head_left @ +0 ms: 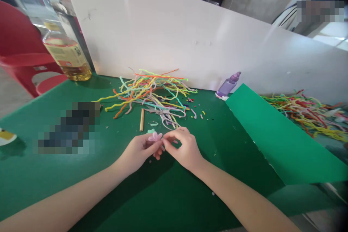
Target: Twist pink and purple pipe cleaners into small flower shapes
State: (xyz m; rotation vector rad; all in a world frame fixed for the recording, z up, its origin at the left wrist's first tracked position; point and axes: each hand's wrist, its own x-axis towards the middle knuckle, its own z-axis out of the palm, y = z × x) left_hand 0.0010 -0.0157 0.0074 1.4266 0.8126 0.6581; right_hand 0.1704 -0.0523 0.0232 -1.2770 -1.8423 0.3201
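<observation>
A small pink pipe-cleaner flower (155, 137) with looped petals is pinched in my left hand (143, 150), between thumb and fingers. Close against its right side, my right hand (185, 148) has its thumb and index finger pressed together; whatever is in that pinch is too small to make out. Just beyond the flower lies a mint-green fuzzy piece (150, 131). A short wooden stick (141, 119) rests behind my left hand. Scissors (164, 117) lie beyond my right hand, partly under loose pipe cleaners (152, 88) in many pastel and bright colours.
Small coloured clippings dot the green table (108, 203). A purple bottle (227, 86) stands by the white partition (168, 36). At right, a green panel (282, 141) separates off more pipe cleaners (312, 114). An oil bottle (67, 56) and a blurred-out dark object (70, 127) are at left.
</observation>
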